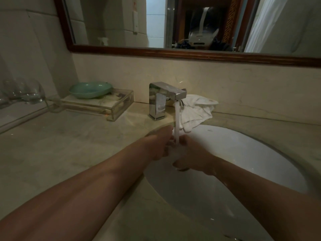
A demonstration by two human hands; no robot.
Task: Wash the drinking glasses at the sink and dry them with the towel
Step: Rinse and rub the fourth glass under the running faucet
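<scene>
Under running water [176, 122], left hand [159, 146] and right hand [191, 159] meet over sink [260, 153]; grip unclear.

- No word, brand or number can be read anywhere in this view.
- The white sink [246, 150] has a tiny dark mark on its far inner wall, just right of the running water. It is too small to make out.
- In the mirror [112, 21], a pale wall plate [135, 23] shows a small dark spot near its lower edge, which is illegible.
- A white device [201, 36], also reflected there, has a dark strip across its front, and no letters can be told on it.
</scene>
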